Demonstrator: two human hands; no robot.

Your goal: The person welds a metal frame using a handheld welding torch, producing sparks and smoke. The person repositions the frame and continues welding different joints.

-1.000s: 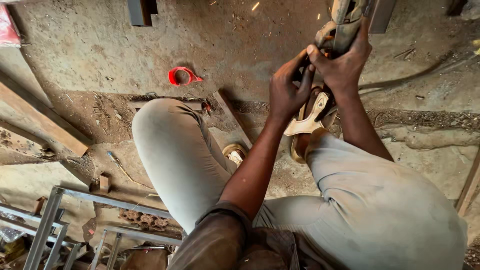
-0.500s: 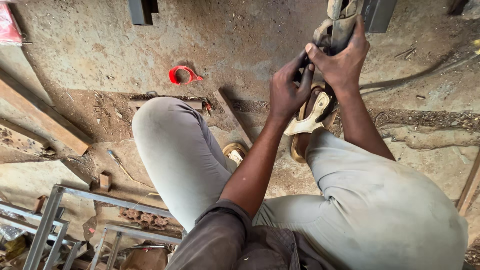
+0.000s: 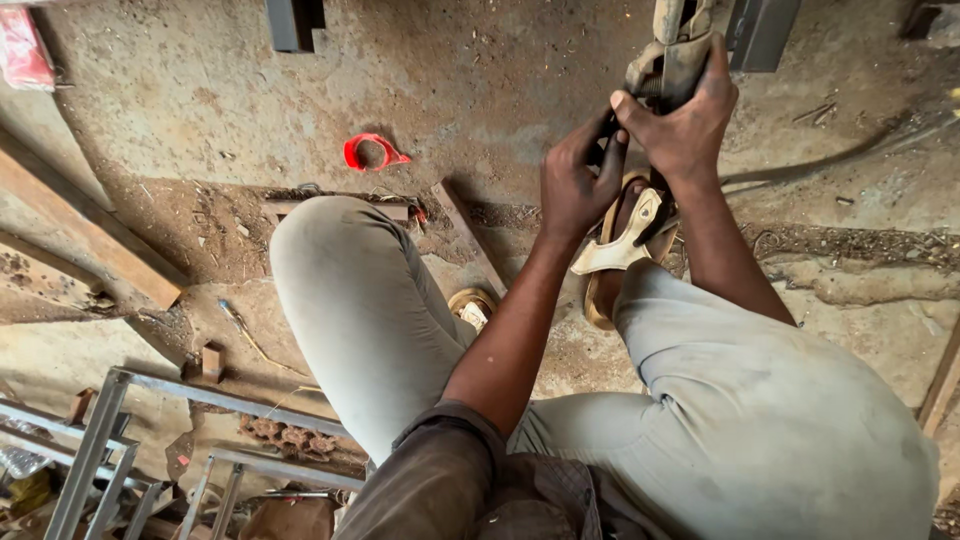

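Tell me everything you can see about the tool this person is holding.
The tool is a worn, dusty power tool with a tan-grey body, likely a grinder; its top runs out of frame, so the head is hidden. It stands roughly upright above the sandalled right foot. The right hand wraps its body from the right, and the left hand touches its lower end with the fingertips. No cable can be traced to it.

Bare concrete floor lies open at ten o'clock of both hands, up to the red plastic ring; a grey steel post crowds one o'clock, bent knees block six.
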